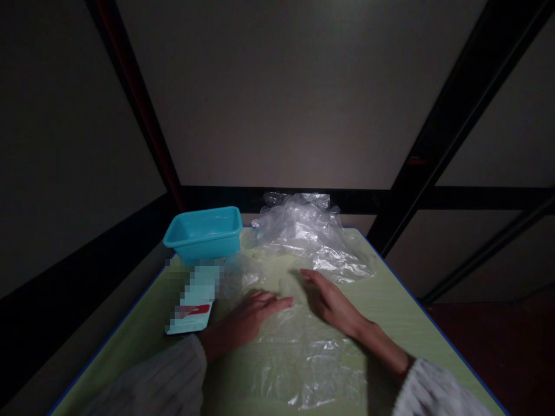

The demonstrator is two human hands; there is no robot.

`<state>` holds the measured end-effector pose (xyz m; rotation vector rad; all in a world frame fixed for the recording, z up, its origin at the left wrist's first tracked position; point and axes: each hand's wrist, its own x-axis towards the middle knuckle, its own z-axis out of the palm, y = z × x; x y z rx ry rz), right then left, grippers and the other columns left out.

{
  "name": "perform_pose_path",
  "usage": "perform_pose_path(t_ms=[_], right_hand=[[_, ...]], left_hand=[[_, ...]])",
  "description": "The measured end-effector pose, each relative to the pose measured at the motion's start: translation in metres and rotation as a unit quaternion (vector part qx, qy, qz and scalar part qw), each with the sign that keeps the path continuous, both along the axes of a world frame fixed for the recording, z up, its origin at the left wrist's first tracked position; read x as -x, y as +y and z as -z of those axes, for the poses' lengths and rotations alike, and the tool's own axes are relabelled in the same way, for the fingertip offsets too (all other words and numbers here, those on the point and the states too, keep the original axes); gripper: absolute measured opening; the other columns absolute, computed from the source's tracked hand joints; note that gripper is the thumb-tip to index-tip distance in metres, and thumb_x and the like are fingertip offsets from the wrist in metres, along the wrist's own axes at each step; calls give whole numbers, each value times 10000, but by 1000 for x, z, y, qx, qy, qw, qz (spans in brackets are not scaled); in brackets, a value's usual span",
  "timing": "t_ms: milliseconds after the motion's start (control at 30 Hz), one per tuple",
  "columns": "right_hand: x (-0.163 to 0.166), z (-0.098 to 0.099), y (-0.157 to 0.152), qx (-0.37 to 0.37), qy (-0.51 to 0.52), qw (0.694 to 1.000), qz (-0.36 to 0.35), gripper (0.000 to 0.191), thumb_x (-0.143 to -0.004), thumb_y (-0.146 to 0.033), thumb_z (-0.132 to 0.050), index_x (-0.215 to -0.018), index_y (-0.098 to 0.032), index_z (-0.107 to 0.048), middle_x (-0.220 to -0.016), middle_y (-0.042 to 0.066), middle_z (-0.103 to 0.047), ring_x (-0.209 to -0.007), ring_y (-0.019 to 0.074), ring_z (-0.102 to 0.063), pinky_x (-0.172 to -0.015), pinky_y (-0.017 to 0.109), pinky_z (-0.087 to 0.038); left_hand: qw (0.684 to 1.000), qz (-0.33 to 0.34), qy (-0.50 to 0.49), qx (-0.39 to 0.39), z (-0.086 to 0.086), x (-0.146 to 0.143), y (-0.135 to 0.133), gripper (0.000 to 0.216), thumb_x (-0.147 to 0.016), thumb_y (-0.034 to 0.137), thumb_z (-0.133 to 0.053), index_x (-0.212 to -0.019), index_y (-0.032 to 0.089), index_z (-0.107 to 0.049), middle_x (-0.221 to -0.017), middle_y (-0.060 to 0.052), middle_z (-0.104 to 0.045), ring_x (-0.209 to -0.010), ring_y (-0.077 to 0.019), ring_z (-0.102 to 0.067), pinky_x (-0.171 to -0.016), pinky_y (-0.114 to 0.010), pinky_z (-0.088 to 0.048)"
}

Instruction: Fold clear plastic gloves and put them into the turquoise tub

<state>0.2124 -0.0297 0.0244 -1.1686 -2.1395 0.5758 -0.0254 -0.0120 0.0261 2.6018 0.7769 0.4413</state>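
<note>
A thin, clear, wrinkled plastic piece point(318, 370) lies flat on the table in front of me. Its full outline is hard to make out against the table. My left hand point(254, 318) rests over the left part of this plastic, palm down, thumb stretched to the right. To the right, my right hand point(332, 300) hovers at or just above the plastic's upper edge, fingers extended and apart. Neither hand grips anything visible. Beyond them sits a crumpled heap of similar clear plastic pieces point(299, 228), some with rounded, finger-like ends.
A turquoise plastic basin point(208, 254) stands at the table's far left. Nearer me lies a partly pixelated, pale green phone-like object point(193, 320) with a red band. The pale green table point(390, 300) has blue edging, and a wall panel point(295, 115) rises behind it.
</note>
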Motion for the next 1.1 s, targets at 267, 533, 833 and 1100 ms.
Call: perform_pose_path(t_ms=[267, 533, 833, 1100], right_hand=[[2, -8, -2, 91, 93, 991, -17, 466, -817, -121, -355, -1275, -209, -358, -1133, 97, -592, -939, 199, -617, -866, 411, -466], [7, 2, 4, 188, 249, 950, -5, 399, -879, -452, -425, -1216, -240, -397, -1301, 126, -490, -907, 188, -627, -693, 306, -494], [1, -7, 0, 252, 245, 936, -16, 293, -846, -389, -486, -1058, -191, -445, -623, -44, -575, -395, 93, -515, -411, 209, -390], [-21, -25, -12, 131, -78, 988, 20, 182, -736, -53, -460, -812, -174, -572, -570, -36, -516, -520, 118, -477, -485, 218, -358]], left_hand=[[995, 39, 49, -73, -8, 1, -4, 530, -868, 18, -355, -1330, 272, -413, -1022, -35, -595, -928, -200, -541, -841, -282, -418], [977, 104, 136, -128, -17, -6, -10, 535, -888, 12, -354, -1361, 261, -346, -1230, -36, -576, -973, -232, -537, -832, -331, -391], [997, 65, 15, -39, -14, 18, -2, 686, -790, -27, -350, -1406, 257, -246, -1245, -41, -552, -1077, -213, -506, -941, -341, -367], [1000, -2, -4, 23, -2, 29, 4, 717, -690, -50, -346, -1343, 245, -339, -1012, -29, -615, -948, -174, -542, -889, -351, -428]])
